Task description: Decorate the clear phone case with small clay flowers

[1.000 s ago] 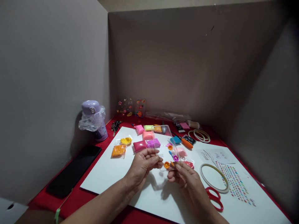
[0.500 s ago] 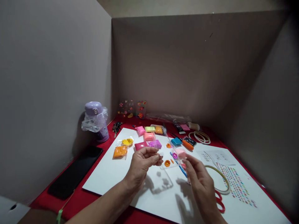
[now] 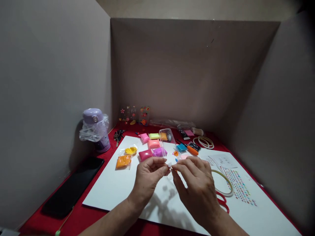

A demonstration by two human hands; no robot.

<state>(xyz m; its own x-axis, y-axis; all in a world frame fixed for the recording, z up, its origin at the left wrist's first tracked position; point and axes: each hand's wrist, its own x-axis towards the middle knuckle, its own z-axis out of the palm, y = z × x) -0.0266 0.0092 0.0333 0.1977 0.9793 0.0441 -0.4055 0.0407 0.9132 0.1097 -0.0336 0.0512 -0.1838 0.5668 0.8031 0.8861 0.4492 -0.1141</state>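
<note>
A clear phone case decorated with orange clay flowers is raised above the white board. My left hand is closed at the case's left edge, fingers curled and thumb pressed in. My right hand reaches across the lower part of the case, hiding much of it. Its thumb and forefinger close on a small white piece at my left fingertips. What the piece is made of cannot be made out.
Several coloured clay packets lie behind my hands, with yellow and orange ones to the left. Red-handled scissors, a tape ring and a gem sticker sheet are right. A phone and purple bottle stand left.
My right hand has moved left from the case's right edge to meet my left fingertips, now covering the lower flowers. My left hand keeps its hold. The whole view has shifted slightly.
</note>
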